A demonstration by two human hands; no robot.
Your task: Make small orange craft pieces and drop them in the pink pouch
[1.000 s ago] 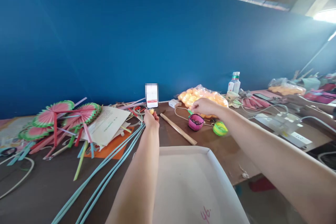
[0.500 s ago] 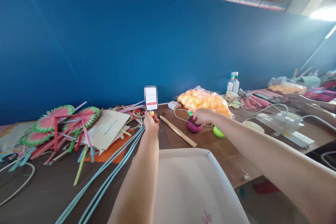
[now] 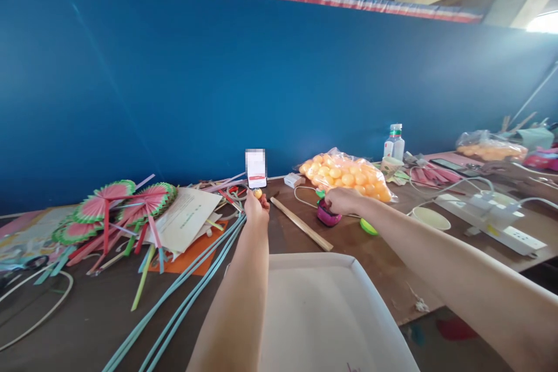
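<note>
My left hand (image 3: 257, 208) is closed around a small yellow-orange ball (image 3: 257, 192), just in front of a phone (image 3: 256, 174) that stands upright against the blue wall. To the right, my right hand (image 3: 342, 201) dips its bent fingers into the opening of a small purple pouch-like container (image 3: 330, 218) with a bit of green at its top. The fingertips are hidden inside, so what they pinch cannot be seen. A bright green round thing (image 3: 368, 226) lies beside the purple one, partly behind my forearm.
A clear bag of orange balls (image 3: 349, 173) sits behind my right hand. A wooden strip (image 3: 300, 224) lies between my hands. The white tray (image 3: 322, 302) is nearest me. Paper fans (image 3: 148, 203) lie left; a power strip (image 3: 492, 224) and another person's hand (image 3: 501, 170) are right.
The view has turned slightly left, so things appear farther right. Both hands stay at the same spots, the left with the ball and the right at the purple container.
</note>
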